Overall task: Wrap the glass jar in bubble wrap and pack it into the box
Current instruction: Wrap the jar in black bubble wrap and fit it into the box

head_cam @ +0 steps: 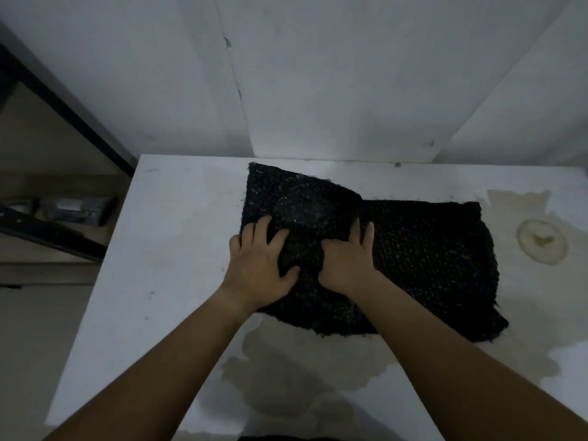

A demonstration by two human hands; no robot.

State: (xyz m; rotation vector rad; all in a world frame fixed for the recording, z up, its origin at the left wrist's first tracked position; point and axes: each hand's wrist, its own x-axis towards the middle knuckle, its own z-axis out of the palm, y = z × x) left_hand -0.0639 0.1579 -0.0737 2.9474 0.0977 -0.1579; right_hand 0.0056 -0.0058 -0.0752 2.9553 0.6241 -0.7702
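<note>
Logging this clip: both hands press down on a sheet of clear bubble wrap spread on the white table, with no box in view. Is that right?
Not quite. The head view shows the bubble wrap is black, not clear. The rest holds: the left hand and right hand press on it atop the white table, and no box is in view.
</note>
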